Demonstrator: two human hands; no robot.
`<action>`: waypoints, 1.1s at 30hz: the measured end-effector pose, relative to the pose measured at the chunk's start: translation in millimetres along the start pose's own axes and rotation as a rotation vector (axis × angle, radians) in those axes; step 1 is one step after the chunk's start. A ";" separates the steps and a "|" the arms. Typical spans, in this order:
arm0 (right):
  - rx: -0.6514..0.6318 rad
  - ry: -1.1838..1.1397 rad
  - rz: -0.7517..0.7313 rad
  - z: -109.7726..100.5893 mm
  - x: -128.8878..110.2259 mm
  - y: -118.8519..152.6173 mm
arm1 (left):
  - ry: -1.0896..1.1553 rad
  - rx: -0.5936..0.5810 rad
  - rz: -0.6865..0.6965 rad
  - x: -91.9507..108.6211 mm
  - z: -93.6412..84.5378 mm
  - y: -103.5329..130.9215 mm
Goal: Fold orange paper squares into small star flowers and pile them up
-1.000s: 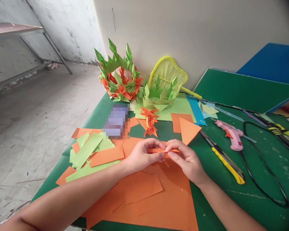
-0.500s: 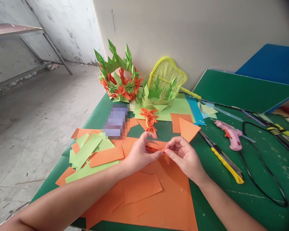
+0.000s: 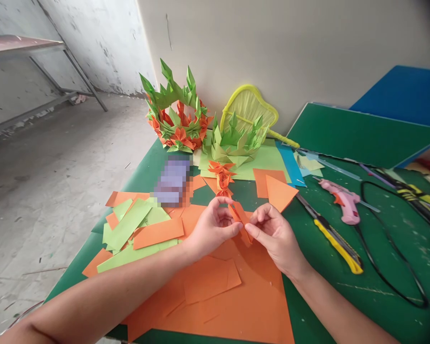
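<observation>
A small folded orange paper (image 3: 241,217) is held above the large orange sheet (image 3: 261,306), its long side tilted steeply. My left hand (image 3: 215,227) pinches it from the left between thumb and fingers. On its right edge, the thumb and index finger of my right hand (image 3: 274,234) close on the same paper; the other fingers are curled. Just beyond my left fingertips lie orange paper flowers (image 3: 223,179) in a short row. Orange and green paper pieces (image 3: 127,224) are heaped left of my left hand.
Behind stand an orange-green paper crown (image 3: 181,129), a green one (image 3: 236,145) and a yellow mesh fan (image 3: 249,107). A yellow cutter (image 3: 338,246) and pink glue gun (image 3: 344,200) with a black cord lie right. A blurred-out rectangle (image 3: 174,181) sits left.
The folded orange paper has turned from lying nearly level to a steep tilt between my fingers. Both hands have stayed almost in place, with small finger shifts.
</observation>
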State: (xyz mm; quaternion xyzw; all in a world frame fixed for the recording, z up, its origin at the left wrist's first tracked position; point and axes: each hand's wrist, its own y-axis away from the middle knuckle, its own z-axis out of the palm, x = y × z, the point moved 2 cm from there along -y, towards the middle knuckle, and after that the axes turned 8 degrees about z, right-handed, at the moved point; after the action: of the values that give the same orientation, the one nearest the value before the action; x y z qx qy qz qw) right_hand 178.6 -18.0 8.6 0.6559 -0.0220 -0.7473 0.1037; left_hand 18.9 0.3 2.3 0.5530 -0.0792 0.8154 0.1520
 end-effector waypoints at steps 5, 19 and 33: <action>-0.004 -0.020 0.082 5.7 2.8 1.0 | 0.074 0.003 0.016 0.9 2.2 2.7; -0.093 0.013 0.087 4.8 6.6 0.0 | -0.089 -0.037 0.087 -5.2 -0.8 0.7; 0.089 0.083 -0.045 -5.7 5.3 -1.7 | -0.458 -0.109 0.153 -3.5 -4.9 2.1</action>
State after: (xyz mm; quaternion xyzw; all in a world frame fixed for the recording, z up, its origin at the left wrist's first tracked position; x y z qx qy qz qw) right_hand 183.5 -16.7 2.3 0.6907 -0.0362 -0.7199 0.0585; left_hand 15.0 -0.8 -2.8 0.7069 -0.1971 0.6723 0.0973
